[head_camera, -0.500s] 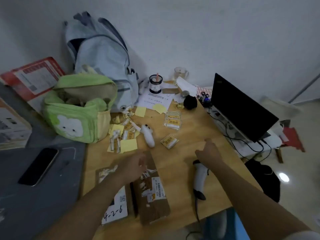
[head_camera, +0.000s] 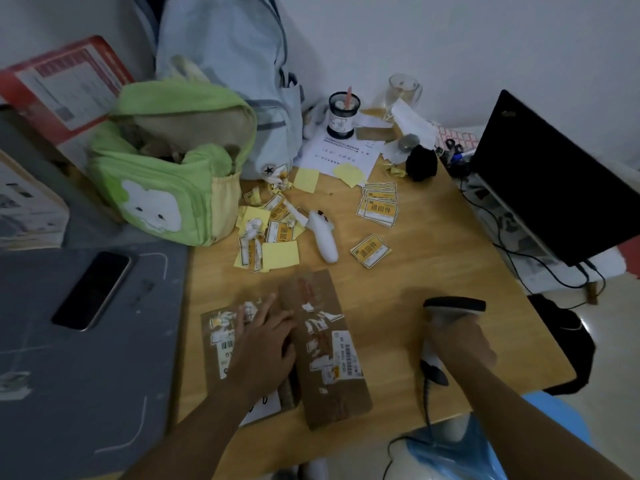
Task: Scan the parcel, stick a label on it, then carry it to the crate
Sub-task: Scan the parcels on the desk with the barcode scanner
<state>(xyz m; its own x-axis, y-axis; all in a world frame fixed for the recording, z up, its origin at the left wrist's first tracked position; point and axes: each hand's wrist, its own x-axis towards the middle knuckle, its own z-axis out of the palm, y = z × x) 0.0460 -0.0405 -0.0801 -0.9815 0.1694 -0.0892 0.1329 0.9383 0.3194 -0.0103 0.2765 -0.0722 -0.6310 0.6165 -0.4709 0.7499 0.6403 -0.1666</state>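
Observation:
Two brown cardboard parcels lie side by side near the front of the wooden table [head_camera: 433, 271]. The right parcel [head_camera: 325, 344] carries a barcode label on its right side; the left parcel [head_camera: 221, 337] is flatter. My left hand [head_camera: 265, 344] rests flat across both, fingers spread. My right hand [head_camera: 460, 344] is closed around the handle of a white barcode scanner [head_camera: 450, 308], whose dark head points left towards the parcels. Yellow labels [head_camera: 370, 251] lie loose further back on the table.
A green bag [head_camera: 166, 188] and a pale blue backpack [head_camera: 235, 64] stand at the back left. A phone [head_camera: 91, 289] lies on a grey mat. A laptop [head_camera: 554, 181] with cables sits at the right edge. A white handheld device [head_camera: 323, 237] lies among paper scraps.
My right hand has dropped onto the scanner and gripped its handle. My left hand has slid back along the parcels and flattened. The view has moved closer.

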